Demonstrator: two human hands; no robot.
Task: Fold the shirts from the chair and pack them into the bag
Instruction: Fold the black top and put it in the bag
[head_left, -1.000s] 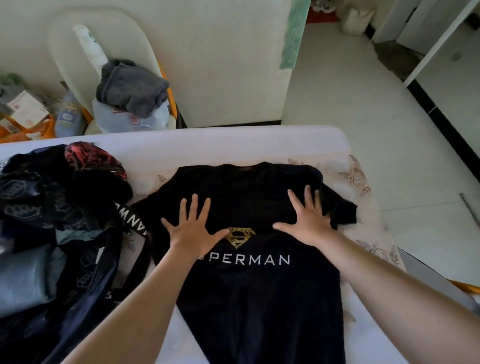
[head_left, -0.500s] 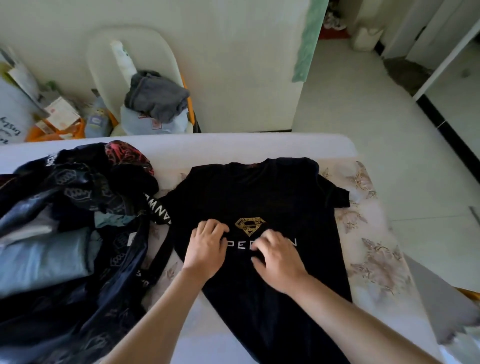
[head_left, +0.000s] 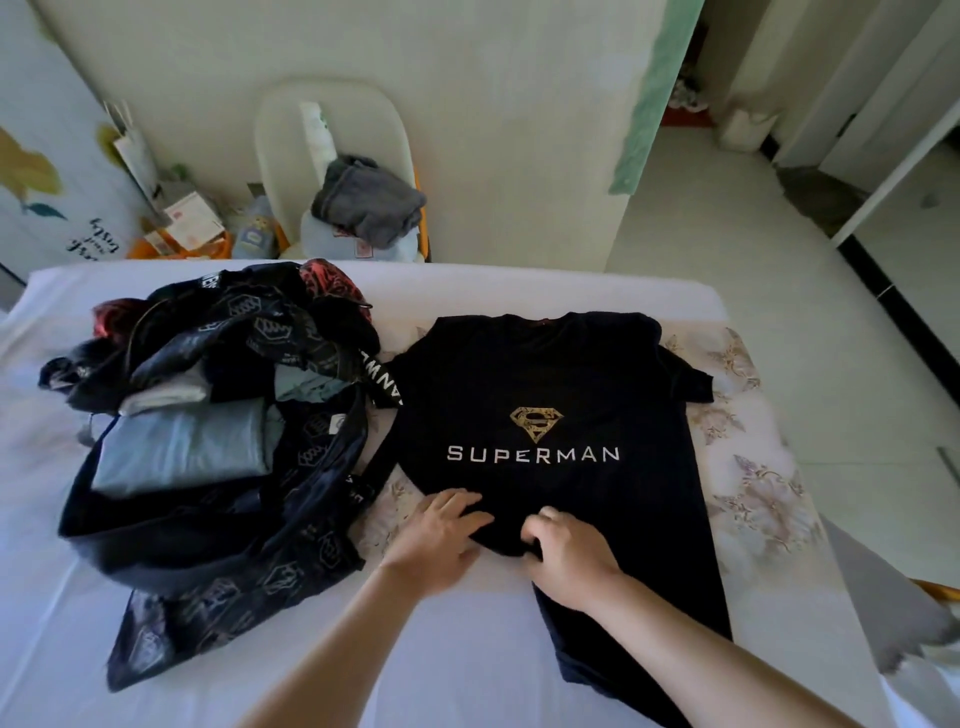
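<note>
- Black Superman T-shirt (head_left: 545, 395): one. It lies print up on the right half of the bed (head_left: 467, 665). The collar points to the far edge and the hem runs off toward the near edge. A gold emblem sits above the white lettering. The right sleeve is spread out, and the lower left side is drawn in and rumpled where I have hold of it.
- My left hand (head_left: 441, 540): palm down on the shirt's left side edge, below the lettering, fingers close together and lightly bent over the cloth. I cannot tell whether they pinch the fabric or only press on it.
- My right hand (head_left: 566, 556): just beside the left one and nearer the shirt's middle. The knuckles are up and the fingers are curled in, pinching a small bunch of the shirt's fabric.
- Floral cloth (head_left: 753, 493): spread under the shirt and showing along the right edge of the bed.
- Bag (head_left: 249, 561): a dark tote with a pale repeating print, slumped open on the left half of the bed. Its lettered strap touches the shirt's left sleeve.
- Folded grey-blue shirt (head_left: 182, 452): inside the bag's mouth, with other folded pieces stacked behind it.
- Chair (head_left: 332, 124): pale, beyond the far edge of the bed, against the wall.
- Grey garment (head_left: 371, 205): crumpled on the chair, on top of a pale blue garment (head_left: 322, 236).
</note>
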